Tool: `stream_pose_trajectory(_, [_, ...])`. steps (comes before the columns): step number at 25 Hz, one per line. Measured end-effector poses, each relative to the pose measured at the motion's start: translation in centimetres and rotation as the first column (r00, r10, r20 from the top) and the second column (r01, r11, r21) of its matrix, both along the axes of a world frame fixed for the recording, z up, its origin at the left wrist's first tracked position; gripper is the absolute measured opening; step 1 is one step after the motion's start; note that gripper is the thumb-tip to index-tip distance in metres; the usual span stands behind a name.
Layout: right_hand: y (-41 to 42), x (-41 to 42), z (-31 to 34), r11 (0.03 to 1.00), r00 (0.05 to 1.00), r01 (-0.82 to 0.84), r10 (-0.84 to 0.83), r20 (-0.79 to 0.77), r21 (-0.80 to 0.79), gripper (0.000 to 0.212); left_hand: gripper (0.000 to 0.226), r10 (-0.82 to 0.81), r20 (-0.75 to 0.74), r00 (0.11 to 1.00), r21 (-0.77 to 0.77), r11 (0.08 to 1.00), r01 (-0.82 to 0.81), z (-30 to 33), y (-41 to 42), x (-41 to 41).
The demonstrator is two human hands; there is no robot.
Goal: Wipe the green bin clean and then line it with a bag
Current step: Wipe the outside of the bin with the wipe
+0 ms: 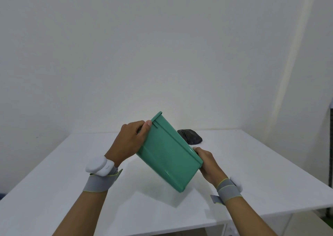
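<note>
The green bin (166, 153) is tilted above the white table (252, 172), its opening turned away towards the far right and its base low near me. My left hand (130, 140) grips the bin's rim at the upper left corner, thumb on the outer wall. My right hand (207, 163) grips the rim at the lower right corner, fingers curled round the edge. A dark, crumpled bag (191, 136) lies on the table behind the bin, partly hidden by it. No cloth shows in view.
A plain white wall stands behind the table. The table's right edge and near front edge are in view, with a dark rack (330, 145) at the far right. Both wrists wear grey bands with white sensors.
</note>
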State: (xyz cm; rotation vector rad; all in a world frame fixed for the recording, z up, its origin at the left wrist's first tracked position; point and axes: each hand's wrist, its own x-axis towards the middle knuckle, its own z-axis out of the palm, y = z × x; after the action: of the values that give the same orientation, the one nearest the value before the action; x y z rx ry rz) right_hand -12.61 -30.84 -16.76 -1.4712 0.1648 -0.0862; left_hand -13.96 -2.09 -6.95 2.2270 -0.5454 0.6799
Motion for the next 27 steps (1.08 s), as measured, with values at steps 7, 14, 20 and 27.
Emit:
stream_pose_trajectory(7, [0.1, 0.3, 2.3, 0.962, 0.960, 0.272, -0.274, 0.060, 0.035, 0.019, 0.054, 0.054, -0.123, 0.991, -0.034, 0.998, -0.059, 1.6, 0.1, 0.1])
stream_pose_trajectory(14, [3.5, -2.1, 6.4, 0.948, 0.903, 0.235, -0.131, 0.409, -0.216, 0.033, 0.035, -0.065, -0.459, 0.886, -0.312, 0.945, -0.093, 2.4, 0.7, 0.6])
stream_pose_trajectory(20, [7.2, -1.9, 6.3, 0.836, 0.862, 0.221, 0.074, 0.502, -0.502, 0.034, 0.029, -0.215, -0.534, 0.818, -0.479, 0.874, -0.084, 1.4, 2.0, 0.9])
stream_pose_trajectory(27, [8.4, -1.4, 5.3, 0.763, 0.860, 0.213, 0.149, 0.487, -0.610, 0.036, 0.028, -0.156, -0.633, 0.758, -0.434, 0.882, -0.182, -1.8, 1.9, 1.0])
